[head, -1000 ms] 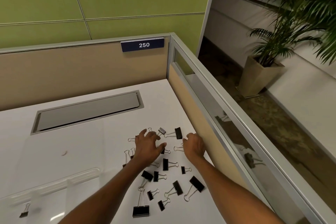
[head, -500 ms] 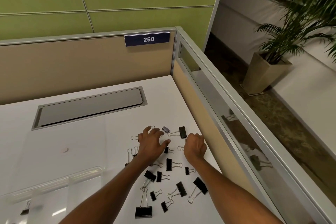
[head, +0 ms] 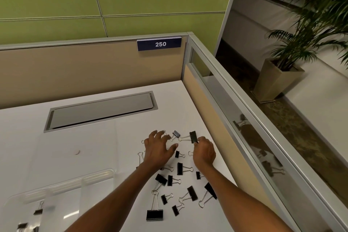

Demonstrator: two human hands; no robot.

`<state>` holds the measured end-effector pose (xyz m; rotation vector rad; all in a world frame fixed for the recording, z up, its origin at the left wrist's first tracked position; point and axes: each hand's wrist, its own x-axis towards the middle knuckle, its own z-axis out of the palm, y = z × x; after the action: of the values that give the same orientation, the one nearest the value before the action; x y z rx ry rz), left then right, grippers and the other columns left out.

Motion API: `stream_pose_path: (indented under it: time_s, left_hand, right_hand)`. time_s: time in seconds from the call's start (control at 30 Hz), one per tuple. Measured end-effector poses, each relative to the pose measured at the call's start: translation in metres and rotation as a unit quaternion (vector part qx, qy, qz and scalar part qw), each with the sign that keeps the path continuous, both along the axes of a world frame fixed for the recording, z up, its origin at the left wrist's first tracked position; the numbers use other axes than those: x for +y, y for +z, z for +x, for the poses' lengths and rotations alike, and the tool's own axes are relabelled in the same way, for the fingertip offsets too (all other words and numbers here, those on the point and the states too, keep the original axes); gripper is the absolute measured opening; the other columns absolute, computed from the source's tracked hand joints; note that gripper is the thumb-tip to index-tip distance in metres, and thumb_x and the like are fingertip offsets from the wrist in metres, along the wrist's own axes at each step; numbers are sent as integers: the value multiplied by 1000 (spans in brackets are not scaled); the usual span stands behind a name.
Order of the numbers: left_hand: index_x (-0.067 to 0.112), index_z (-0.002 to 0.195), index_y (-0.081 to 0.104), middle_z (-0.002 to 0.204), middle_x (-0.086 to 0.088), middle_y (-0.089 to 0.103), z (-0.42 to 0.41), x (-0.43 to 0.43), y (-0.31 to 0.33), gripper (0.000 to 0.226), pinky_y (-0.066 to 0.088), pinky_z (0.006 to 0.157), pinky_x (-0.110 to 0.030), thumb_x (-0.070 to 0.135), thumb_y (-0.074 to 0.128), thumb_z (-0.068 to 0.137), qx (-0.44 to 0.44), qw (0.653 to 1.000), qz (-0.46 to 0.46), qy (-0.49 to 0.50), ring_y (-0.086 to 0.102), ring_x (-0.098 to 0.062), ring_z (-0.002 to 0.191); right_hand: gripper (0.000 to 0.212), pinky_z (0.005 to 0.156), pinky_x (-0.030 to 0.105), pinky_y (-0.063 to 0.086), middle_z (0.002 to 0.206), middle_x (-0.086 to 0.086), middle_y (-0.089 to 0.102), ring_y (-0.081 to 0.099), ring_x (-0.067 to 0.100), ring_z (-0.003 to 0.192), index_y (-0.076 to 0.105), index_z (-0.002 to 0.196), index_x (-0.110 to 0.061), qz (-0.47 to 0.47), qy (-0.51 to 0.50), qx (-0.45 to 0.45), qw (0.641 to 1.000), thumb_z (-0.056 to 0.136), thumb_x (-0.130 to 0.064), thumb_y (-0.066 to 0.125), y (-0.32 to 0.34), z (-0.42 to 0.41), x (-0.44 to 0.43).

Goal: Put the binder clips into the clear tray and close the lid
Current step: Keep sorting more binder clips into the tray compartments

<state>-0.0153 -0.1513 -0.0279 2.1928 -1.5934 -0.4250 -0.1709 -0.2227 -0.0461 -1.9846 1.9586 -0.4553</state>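
Several black binder clips [head: 179, 168] lie scattered on the white desk [head: 169, 103], near its right side. My left hand [head: 158, 149] rests over the far clips with fingers spread and holds nothing. My right hand [head: 204, 151] has its fingers curled, and the fingertips pinch the black body of a larger binder clip [head: 193, 137] at the far edge of the pile. A small clip [head: 176, 133] lies between the hands. The clear tray [head: 56, 184] sits at the lower left with a few clips [head: 38, 211] inside. Its clear lid [head: 84, 137] lies open behind it.
A grey cable hatch [head: 101, 111] is set into the desk beyond the lid. Beige partition walls close the back and right, with a glass strip [head: 244, 128] on the right one. A sign reading 250 [head: 160, 44] hangs at the corner. A potted plant [head: 278, 79] stands outside.
My right hand has reached forward until its fingertips meet the larger clip at the far edge. My left hand stays spread over the clips. The camera view has shifted slightly.
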Motion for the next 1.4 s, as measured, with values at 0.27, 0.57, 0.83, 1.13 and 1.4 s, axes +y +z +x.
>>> stream_pose_path:
  time_s: [0.27, 0.57, 0.83, 1.13, 1.4]
  left_hand:
    - [20, 124, 54, 146, -10, 36, 22, 39, 14, 64, 27, 104, -47, 63, 35, 81, -35, 999, -20, 35, 27, -29, 135]
    - [21, 130, 48, 148, -9, 33, 62, 102, 31, 72, 28, 103, -48, 68, 26, 80, -64, 996, -5, 60, 28, -30, 135]
    - [20, 129, 49, 146, -10, 36, 112, 171, 42, 77, 29, 102, -48, 70, 21, 77, -83, 991, -11, 101, 29, -31, 134]
    - [20, 126, 50, 145, -9, 38, 169, 255, 40, 74, 30, 99, -47, 68, 21, 77, -103, 984, -4, 143, 31, -32, 132]
    - [20, 127, 50, 143, -8, 41, 212, 315, 34, 75, 31, 99, -47, 68, 21, 77, -99, 979, 8, 180, 34, -31, 132]
  right_hand:
    - [15, 78, 28, 52, 99, 7, 71, 66, 22, 91, 70, 99, -9, 38, 25, -222, 974, 85, -13, 68, 18, 19, 26]
    - [22, 78, 20, 46, 101, 7, 73, 65, 17, 92, 72, 102, -8, 68, 76, -243, 965, 82, -15, 73, 41, 64, 77]
    - [10, 77, 23, 54, 86, 4, 72, 66, 15, 80, 73, 90, -7, 74, 152, -263, 950, 80, -5, 72, 56, 117, 133]
    - [12, 78, 21, 52, 89, 6, 74, 66, 13, 80, 74, 90, -6, 101, 220, -267, 933, 78, -6, 73, 62, 182, 200]
    - [6, 77, 26, 54, 72, -13, 70, 67, 6, 76, 76, 79, -17, 140, 317, -253, 903, 76, -12, 74, 59, 237, 262]
